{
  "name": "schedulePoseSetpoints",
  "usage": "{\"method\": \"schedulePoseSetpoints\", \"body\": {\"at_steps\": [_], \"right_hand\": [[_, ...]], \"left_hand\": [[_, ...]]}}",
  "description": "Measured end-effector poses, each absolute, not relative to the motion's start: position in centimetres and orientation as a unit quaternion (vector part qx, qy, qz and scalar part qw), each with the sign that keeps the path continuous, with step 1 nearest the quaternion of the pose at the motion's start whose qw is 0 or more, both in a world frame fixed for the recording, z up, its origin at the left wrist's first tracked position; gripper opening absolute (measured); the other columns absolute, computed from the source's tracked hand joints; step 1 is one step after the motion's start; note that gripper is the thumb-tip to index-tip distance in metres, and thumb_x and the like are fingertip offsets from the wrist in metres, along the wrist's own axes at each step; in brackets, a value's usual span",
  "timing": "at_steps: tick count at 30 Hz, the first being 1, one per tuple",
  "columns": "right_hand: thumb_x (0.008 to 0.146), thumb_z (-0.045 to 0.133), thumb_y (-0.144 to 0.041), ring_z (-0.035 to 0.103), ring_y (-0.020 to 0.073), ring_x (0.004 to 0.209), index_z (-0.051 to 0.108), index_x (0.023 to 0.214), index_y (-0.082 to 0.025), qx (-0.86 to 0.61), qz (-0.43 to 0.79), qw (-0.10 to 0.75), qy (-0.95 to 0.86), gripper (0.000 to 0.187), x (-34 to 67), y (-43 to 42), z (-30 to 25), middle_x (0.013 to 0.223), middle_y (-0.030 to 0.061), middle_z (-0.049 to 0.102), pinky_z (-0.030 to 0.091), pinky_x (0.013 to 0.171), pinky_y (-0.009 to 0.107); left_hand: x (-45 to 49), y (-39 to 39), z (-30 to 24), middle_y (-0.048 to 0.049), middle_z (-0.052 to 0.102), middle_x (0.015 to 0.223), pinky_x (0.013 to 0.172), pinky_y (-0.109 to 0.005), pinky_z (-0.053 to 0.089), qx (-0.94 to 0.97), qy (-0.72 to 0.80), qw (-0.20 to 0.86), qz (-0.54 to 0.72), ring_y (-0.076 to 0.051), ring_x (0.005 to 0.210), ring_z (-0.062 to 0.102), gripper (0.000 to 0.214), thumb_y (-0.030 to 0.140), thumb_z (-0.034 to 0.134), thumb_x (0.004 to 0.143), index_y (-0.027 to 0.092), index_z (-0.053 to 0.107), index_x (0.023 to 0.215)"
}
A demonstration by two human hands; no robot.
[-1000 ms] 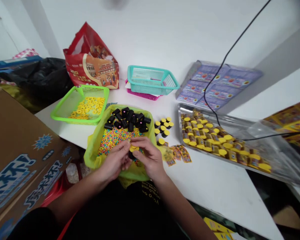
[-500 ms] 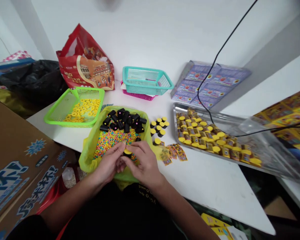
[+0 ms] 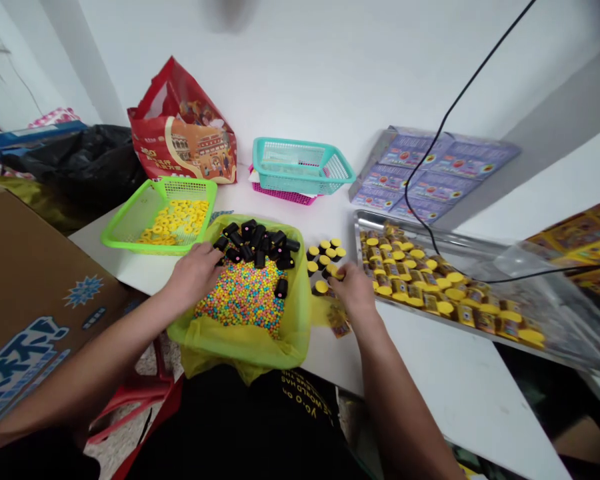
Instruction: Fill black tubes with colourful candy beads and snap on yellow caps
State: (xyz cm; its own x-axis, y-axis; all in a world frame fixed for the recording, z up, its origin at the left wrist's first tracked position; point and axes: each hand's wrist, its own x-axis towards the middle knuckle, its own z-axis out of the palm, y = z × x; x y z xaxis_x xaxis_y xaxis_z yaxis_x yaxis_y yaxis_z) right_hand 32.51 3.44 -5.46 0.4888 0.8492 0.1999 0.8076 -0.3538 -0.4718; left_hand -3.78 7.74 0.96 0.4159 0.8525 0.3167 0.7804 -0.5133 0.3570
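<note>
My right hand (image 3: 354, 288) is over the table, to the right of the lined basket, its fingers closed on a small black container with a yellow cap (image 3: 333, 271). Several similar yellow-capped containers (image 3: 325, 247) stand upright just beyond it. At the left side of the basket (image 3: 306, 313), my left hand (image 3: 196, 272) has its fingers bent in against a small black cylindrical container at the edge of the pile; the fingertips are partly hidden. More uncapped black containers (image 3: 260, 240) lie heaped on multicoloured beads (image 3: 245, 293) inside the yellow plastic liner.
A green basket (image 3: 111, 235) holds yellow ring-shaped caps. Wrapped, yellow-capped containers fill part of a metal tray (image 3: 356, 230) at right. Printed sleeves (image 3: 339, 323) lie beneath my right hand. Behind are a turquoise basket (image 3: 300, 180), a red bag (image 3: 200, 147) and purple boxes (image 3: 430, 160).
My hands have parted from over the beads. The right carried a yellow-capped container right to the standing group; the left moved left and up to the black containers. The view shifted slightly.
</note>
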Motion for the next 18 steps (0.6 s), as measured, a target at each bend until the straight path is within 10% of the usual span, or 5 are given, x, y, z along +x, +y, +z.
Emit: {"method": "schedulePoseSetpoints", "body": {"at_steps": [10, 18], "right_hand": [[0.072, 0.059, -0.052, 0.061, 0.0278, 0.079, 0.064, 0.074, -0.022, -0.772, 0.007, 0.36, -0.524, 0.031, 32.9, 1.9, -6.2, 0.079, 0.0099, 0.066, 0.047, 0.077, 0.042], [0.066, 0.07, -0.064, 0.066, 0.0275, 0.067, 0.073, 0.078, -0.019, -0.752, 0.112, 0.514, -0.398, 0.046, 29.4, -1.3, -6.9, 0.079, 0.01, 0.072, 0.052, 0.062, 0.04]], "left_hand": [[-8.3, 15.1, 2.2, -0.0174, 0.061, 0.114, 0.103, -0.041, 0.04, 0.745, 0.646, -0.005, 0.166, -0.031, 0.118, 0.054, 0.041, 0.038, 0.04, 0.1, 0.012, 0.066, 0.116], [-10.7, 23.8, -0.3, -0.03, 0.039, 0.154, 0.109, -0.054, 0.037, 0.696, 0.71, 0.095, 0.049, -0.052, 0.14, 0.036, 0.1, 0.054, 0.085, 0.064, 0.01, 0.047, 0.145]]}}
